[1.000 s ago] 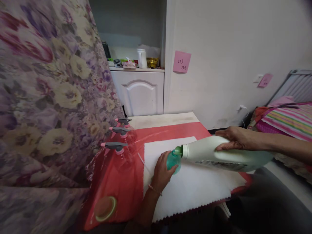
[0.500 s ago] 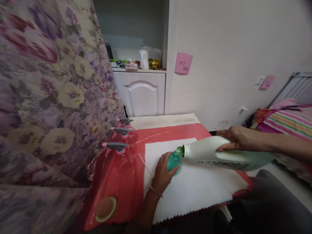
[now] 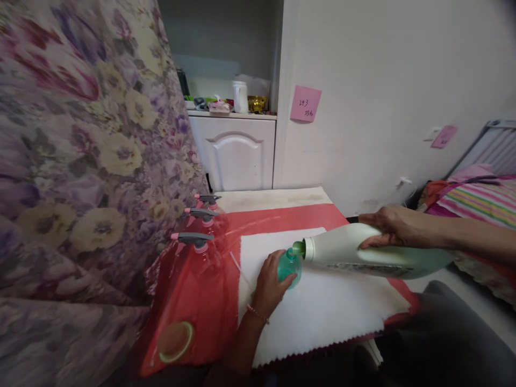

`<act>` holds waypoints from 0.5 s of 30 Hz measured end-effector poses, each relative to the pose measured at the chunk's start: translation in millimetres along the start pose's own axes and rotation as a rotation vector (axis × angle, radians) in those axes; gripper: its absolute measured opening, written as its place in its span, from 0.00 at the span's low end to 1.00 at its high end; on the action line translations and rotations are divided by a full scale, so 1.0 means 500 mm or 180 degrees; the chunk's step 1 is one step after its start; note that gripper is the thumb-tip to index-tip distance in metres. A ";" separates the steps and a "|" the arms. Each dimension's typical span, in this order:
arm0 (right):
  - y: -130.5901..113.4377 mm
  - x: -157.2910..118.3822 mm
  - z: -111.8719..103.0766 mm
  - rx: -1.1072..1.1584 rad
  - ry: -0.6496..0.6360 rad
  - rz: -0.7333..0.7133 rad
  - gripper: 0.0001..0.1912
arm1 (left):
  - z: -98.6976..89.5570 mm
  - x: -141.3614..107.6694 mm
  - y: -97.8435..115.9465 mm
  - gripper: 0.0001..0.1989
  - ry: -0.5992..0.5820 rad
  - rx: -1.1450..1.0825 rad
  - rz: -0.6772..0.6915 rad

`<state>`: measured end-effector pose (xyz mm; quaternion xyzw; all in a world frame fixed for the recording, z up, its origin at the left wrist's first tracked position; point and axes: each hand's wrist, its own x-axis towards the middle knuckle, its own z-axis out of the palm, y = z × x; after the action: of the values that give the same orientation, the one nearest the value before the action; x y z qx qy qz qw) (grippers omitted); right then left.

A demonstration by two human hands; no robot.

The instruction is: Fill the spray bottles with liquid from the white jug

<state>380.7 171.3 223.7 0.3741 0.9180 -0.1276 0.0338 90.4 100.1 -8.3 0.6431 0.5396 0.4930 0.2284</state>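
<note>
My left hand [image 3: 271, 282] is wrapped round a small clear bottle [image 3: 289, 269] with green liquid in it, over a white cloth [image 3: 322, 312]. My right hand [image 3: 393, 228] grips a large pale green jug [image 3: 346, 252], tilted almost flat, its mouth pointing left. Green liquid [image 3: 298, 248] shows between the jug's mouth and the small bottle's neck. To the left stand three clear spray bottles with grey and pink heads: a near one [image 3: 203, 260], a middle one [image 3: 209, 224] and a far one [image 3: 212, 201].
A roll of tape [image 3: 176, 342] lies on the red table cover [image 3: 209, 322] at the near left. Floral curtain [image 3: 100, 161] hangs along the left side. Behind stands a white cabinet [image 3: 237, 156] with a white jug [image 3: 240, 98] on it. A bed [image 3: 479, 199] is at the right.
The camera view has shifted slightly. Both hands keep their holds, with the jug and the small bottle in nearly the same places.
</note>
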 end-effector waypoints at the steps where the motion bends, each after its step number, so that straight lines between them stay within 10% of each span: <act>1: 0.001 0.000 0.000 -0.0015 0.0013 -0.0005 0.18 | 0.000 0.000 0.001 0.29 -0.0008 0.0005 0.0006; 15: 0.014 0.005 0.001 0.0019 0.0079 -0.0010 0.20 | 0.001 0.003 -0.001 0.28 -0.0014 0.0017 0.0035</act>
<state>383.8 177.8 221.1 0.3743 0.9185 -0.1257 0.0210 90.6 101.9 -8.5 0.6478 0.5369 0.4913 0.2252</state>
